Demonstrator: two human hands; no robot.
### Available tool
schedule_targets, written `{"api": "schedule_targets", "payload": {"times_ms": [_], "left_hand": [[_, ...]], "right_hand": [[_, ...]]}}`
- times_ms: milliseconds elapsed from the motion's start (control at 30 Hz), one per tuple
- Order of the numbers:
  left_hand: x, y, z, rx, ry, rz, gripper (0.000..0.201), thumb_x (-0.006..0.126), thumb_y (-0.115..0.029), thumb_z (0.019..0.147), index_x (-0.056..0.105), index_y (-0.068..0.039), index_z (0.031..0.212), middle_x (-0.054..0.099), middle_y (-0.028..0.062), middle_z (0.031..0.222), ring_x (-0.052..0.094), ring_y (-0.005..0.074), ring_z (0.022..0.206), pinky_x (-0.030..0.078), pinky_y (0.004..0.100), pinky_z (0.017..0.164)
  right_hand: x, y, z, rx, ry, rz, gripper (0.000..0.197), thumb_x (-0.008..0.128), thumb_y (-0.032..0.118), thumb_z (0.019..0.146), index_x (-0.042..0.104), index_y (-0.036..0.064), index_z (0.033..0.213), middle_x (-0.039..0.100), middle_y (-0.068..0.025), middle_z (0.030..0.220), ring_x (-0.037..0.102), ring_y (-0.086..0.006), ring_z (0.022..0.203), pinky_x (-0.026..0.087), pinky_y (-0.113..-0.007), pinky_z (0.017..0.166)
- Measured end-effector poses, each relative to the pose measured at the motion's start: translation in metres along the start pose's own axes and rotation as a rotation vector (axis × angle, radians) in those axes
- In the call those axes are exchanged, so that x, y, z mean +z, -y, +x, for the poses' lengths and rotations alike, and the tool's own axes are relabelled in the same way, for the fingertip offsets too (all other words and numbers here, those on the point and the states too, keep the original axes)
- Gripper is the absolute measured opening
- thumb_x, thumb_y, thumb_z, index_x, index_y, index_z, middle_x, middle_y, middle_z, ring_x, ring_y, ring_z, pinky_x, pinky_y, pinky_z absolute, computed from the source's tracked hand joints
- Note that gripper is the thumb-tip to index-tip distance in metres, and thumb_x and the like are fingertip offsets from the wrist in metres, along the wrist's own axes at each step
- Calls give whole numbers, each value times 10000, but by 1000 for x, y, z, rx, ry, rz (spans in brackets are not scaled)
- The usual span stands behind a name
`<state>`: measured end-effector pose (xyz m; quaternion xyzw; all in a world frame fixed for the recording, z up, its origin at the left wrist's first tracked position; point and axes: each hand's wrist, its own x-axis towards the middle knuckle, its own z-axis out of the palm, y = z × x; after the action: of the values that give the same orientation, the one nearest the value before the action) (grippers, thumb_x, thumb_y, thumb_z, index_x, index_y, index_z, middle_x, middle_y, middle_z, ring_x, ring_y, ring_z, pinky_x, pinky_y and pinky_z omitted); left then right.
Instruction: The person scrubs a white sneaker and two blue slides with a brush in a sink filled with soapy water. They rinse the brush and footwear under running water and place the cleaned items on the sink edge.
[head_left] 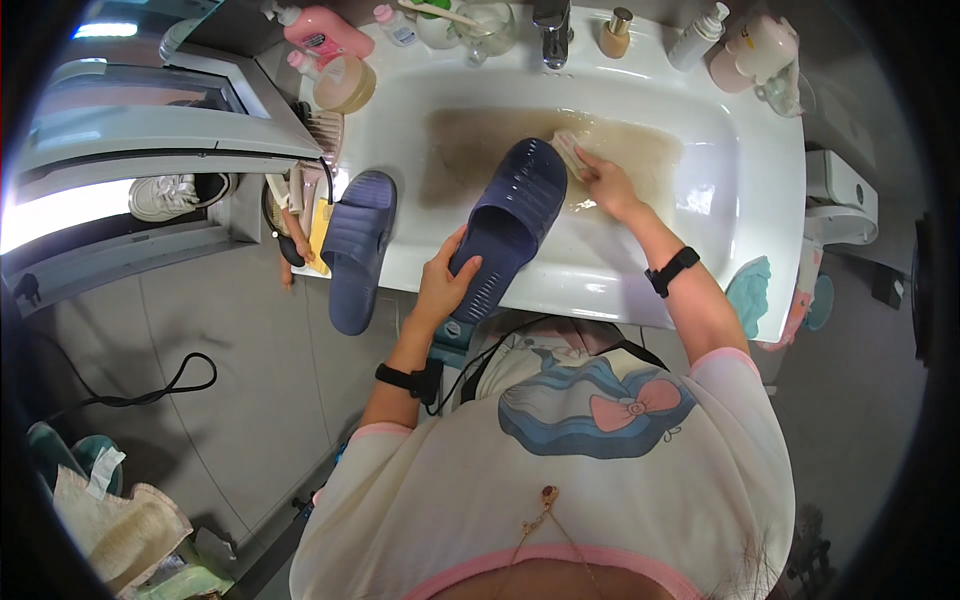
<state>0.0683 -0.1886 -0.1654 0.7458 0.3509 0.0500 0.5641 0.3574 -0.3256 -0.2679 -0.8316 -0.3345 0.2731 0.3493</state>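
Observation:
A dark blue slide slipper (520,195) is tilted over the front of the white sink (620,285), toe pointing away from me. My left hand (445,285) grips its heel end, with the thumb on the footbed. At the toe, my right hand (608,183) holds a small pale brush (571,150) against or close beside the slipper's edge; the fingers partly hide it. Brown, murky water (640,150) lies in the basin under both. The matching slipper (362,250) rests on the sink's left rim, its heel jutting past the front edge.
A faucet (553,35) stands at the back among bottles, including a pink pump bottle (325,35) and a white one (700,38). A teal cloth (748,297) drapes over the right front corner. An open washer-like door (170,130) and a white shoe (165,198) are at left.

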Motion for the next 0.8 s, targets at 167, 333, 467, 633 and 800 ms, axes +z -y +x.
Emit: {"api": "schedule_targets", "payload": {"times_ms": [167, 333, 467, 633, 800], "left_hand": [[2, 10, 2, 23, -40, -6, 478, 628, -131, 818, 475, -11, 1256, 634, 177, 1026, 610, 164, 893, 460, 258, 779], [6, 11, -1, 1, -113, -145, 474, 611, -105, 832, 456, 19, 1263, 618, 161, 1070, 593, 169, 941, 453, 265, 814], [4, 12, -4, -19, -199, -107, 475, 594, -78, 839, 437, 30, 1274, 600, 154, 1094, 577, 166, 964, 446, 260, 833], [24, -12, 16, -33, -66, -341, 459, 537, -37, 850, 405, 21, 1285, 580, 132, 1080, 556, 152, 963, 439, 253, 837], [89, -33, 33, 48, -27, -325, 503, 521, -90, 868, 331, 5, 1324, 542, 195, 1151, 532, 231, 1044, 395, 312, 915]], "right_hand": [[-27, 74, -23, -215, 65, 28, 477, 493, 143, 875, 412, 211, 1340, 573, -200, 898, 570, -352, 864, 444, -409, 783], [-37, 69, -36, -227, 166, -284, 474, 473, 152, 881, 399, 197, 1348, 560, -193, 967, 572, -364, 853, 446, -428, 764], [-49, 37, -47, 152, 63, -120, 495, 520, 207, 872, 400, 146, 1348, 562, -185, 991, 579, -315, 861, 452, -378, 795], [-36, 65, -58, 3, -80, 529, 810, 695, 291, 772, 261, -18, 1383, 524, -161, 1148, 522, -214, 1053, 406, -294, 901], [-39, 83, -68, 21, -170, 492, 1004, 761, 179, 683, 93, 12, 1413, 540, -122, 1031, 534, -165, 822, 436, -245, 664]]}}
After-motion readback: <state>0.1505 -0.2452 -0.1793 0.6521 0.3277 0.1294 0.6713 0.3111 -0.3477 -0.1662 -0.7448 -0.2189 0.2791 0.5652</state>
